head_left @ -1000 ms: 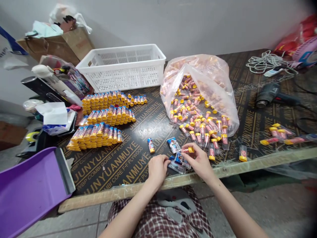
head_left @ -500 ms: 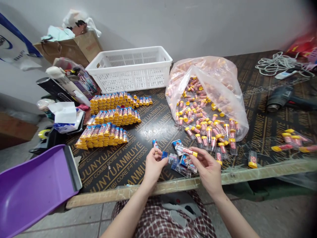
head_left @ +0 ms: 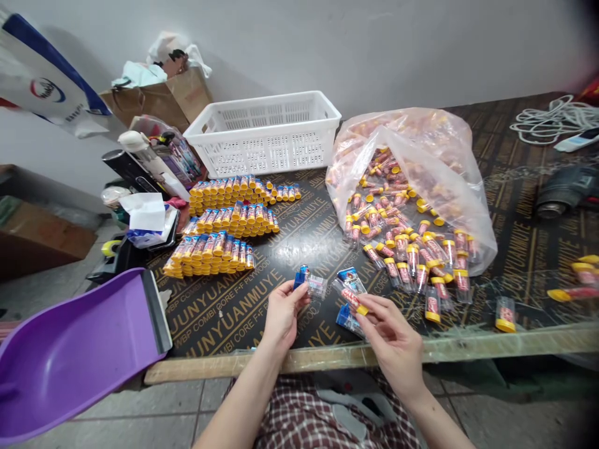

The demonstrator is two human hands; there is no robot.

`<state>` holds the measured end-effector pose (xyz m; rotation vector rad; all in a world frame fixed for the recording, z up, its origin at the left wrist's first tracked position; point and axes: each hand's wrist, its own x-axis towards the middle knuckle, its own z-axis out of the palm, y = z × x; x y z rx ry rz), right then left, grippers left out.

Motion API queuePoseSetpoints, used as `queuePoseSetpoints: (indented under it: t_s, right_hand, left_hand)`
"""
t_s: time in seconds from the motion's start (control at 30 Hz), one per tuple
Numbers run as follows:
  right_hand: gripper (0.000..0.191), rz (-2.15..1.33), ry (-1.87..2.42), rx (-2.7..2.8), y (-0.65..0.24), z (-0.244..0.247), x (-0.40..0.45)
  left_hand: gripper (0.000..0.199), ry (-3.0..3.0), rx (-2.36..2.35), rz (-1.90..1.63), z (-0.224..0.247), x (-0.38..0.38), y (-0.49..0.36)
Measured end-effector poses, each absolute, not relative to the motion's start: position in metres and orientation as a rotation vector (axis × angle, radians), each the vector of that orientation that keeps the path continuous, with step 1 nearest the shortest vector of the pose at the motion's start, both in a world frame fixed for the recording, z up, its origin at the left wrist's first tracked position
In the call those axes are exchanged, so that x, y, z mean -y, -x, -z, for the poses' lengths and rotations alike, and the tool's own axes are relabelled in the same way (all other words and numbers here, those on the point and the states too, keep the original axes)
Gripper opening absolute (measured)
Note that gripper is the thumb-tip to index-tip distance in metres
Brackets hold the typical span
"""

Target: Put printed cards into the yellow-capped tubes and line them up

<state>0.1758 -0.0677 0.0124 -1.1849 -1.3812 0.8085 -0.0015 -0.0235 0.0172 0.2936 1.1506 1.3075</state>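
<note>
Between the thumb and fingers of my left hand (head_left: 284,312) is a clear plastic sleeve with blue print (head_left: 314,287). My right hand (head_left: 390,337) pinches a clear tube with a yellow cap (head_left: 350,297) and red-and-white contents by its capped end. The tube's clear end points up and left, apart from the sleeve. Blue printed sleeves (head_left: 352,280) lie on the table beside and under the tube. A small blue-printed piece (head_left: 304,270) shows just behind my left fingertips. Rows of stacked tubes in blue sleeves (head_left: 219,246) stand to the left, yellow ends facing me.
An open plastic bag (head_left: 412,134) spills yellow-capped tubes at right. Behind the rows stands a white basket (head_left: 262,146). A purple dustpan (head_left: 84,355) sits at the left edge, a heat gun (head_left: 564,190) at the right. One tube (head_left: 505,313) stands near the front edge.
The sleeve in my left hand has come up off the others, its clear part now spread to the right. The tube in my right hand has tilted more steeply. The view has swung left.
</note>
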Motion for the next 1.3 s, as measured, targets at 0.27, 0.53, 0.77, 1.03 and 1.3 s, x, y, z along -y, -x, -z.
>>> queuePoseSetpoints:
  t_s: [0.27,0.53,0.77,1.03,1.3]
  right_hand:
    - [0.034,-0.580,1.179,1.585,-0.172,-0.008,0.071]
    - [0.038,-0.525,1.182,1.622,-0.166,-0.008,0.072]
    - [0.048,-0.564,1.058,1.768,-0.163,-0.009,0.073]
    - [0.047,-0.698,0.998,1.838,-0.166,-0.001,0.067]
    - [0.070,-0.613,1.016,1.861,-0.170,0.002,0.058]
  left_hand:
    - [0.038,-0.240,-1.230,-1.369,-0.015,0.024,0.006]
    - [0.043,-0.263,-1.333,-1.415,-0.013,0.024,0.005]
    - [0.040,-0.321,-1.336,-1.436,-0.009,0.025,0.004]
    - [0.043,-0.417,-1.076,-1.302,-0.023,0.032,0.001]
    - [0.050,-0.486,-1.050,-1.054,-0.026,0.042,-0.002]
